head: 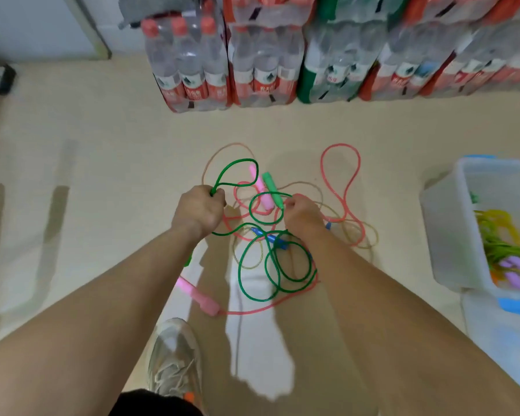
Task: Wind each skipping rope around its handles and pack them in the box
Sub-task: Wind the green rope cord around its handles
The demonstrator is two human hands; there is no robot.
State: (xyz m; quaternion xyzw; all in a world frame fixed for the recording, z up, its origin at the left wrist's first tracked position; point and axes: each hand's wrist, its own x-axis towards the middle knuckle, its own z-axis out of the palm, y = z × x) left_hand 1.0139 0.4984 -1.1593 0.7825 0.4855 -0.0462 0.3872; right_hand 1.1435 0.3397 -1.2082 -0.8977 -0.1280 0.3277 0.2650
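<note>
Several skipping ropes lie tangled on the beige floor. My left hand [199, 209] grips the green rope [243, 274] where it forms a loop. My right hand [303, 217] holds the lower end of the green handle [272, 186], which sticks up beyond my fingers. The green rope coils between and below my hands. A pink rope [341, 187] loops to the right; one pink handle [262, 190] lies beside the green handle, another pink handle [199, 297] under my left forearm. A blue handle [271, 238] lies in the tangle, with a thin tan rope [300, 185].
A clear plastic box [451, 223] with blue clips stands at the right, holding wound ropes in yellow, green and purple. Its lid [505, 334] lies in front of it. Shrink-wrapped packs of water bottles [261, 55] line the far side. My shoe [174, 355] is at the bottom.
</note>
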